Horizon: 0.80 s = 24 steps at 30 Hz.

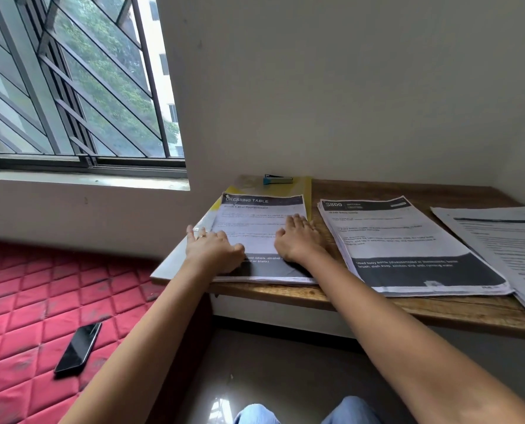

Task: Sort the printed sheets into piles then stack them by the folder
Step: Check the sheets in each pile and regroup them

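Left hand [213,249] and right hand [297,240]: fingers flat and loose, gripping nothing, just pressing the top sheet of the DRESSING TABLE pile [261,215]. That pile lies on the yellow folder [308,191] at the left end of the table [438,307], with the blue stapler [277,179] behind it. The $800 pile [408,240] is just beside it on your right, with a third pile [506,249] past that; their edges meet near the front.

Risk: the pile's near-left corner overhangs the table edge (red mattress [25,301] below). Any sideways palm push could shear the sheets off. The $800 pile is fanned, so a careless lift could shed or mix pages.
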Available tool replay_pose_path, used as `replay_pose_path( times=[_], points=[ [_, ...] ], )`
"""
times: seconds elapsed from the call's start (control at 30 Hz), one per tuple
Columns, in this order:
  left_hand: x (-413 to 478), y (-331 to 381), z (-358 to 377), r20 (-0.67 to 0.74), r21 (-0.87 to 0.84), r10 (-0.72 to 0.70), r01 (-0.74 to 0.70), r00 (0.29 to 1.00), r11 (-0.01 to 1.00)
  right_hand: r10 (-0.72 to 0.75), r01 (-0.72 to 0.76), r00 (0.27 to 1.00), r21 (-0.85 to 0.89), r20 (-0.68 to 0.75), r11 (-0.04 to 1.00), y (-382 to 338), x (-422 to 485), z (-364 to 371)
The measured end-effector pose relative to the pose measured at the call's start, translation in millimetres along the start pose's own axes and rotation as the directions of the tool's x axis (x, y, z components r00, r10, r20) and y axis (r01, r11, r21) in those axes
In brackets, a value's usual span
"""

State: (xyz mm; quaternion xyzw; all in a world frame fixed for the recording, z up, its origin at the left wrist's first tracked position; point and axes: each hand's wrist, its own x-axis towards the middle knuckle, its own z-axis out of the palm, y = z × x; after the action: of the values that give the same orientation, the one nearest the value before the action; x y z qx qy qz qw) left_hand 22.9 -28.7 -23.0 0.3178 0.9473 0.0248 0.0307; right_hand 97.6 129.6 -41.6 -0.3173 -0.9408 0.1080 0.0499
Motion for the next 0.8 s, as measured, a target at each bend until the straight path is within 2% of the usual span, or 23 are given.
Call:
replay_pose_path(
  times=[0.1,0.2,0.3,0.37,0.5,0.63,0.8],
  points=[
    [25,26,-12,-0.012,0.077,0.03,-0.029,0.999,0.997,0.003,-0.003,1.0,-0.008,-0.013,1.0,0,1,1],
    [51,44,-6,0.014,-0.033,0.175,-0.174,0.985,0.984,-0.001,0.0,1.0,-0.01,-0.022,1.0,0,2,2],
    [64,33,5,-0.005,-0.105,0.143,-0.143,0.99,0.984,-0.003,0.003,1.0,-0.014,-0.023,1.0,0,2,3],
    [71,22,11,-0.047,-0.108,0.12,-0.125,0.992,0.986,-0.006,0.006,1.0,-0.017,-0.022,1.0,1,2,3],
    [74,12,12,-0.04,-0.127,0.129,-0.133,0.991,0.983,-0.01,0.01,1.0,-0.02,-0.025,1.0,1,3,4],
    [79,6,16,-0.101,-0.144,0.071,-0.085,0.992,0.986,-0.005,0.004,1.0,-0.032,-0.026,0.999,2,4,4],
    [83,4,19,-0.091,-0.14,0.055,-0.068,0.994,0.988,0.01,-0.008,0.999,-0.052,0.033,0.999,0,4,-1]
  ],
)
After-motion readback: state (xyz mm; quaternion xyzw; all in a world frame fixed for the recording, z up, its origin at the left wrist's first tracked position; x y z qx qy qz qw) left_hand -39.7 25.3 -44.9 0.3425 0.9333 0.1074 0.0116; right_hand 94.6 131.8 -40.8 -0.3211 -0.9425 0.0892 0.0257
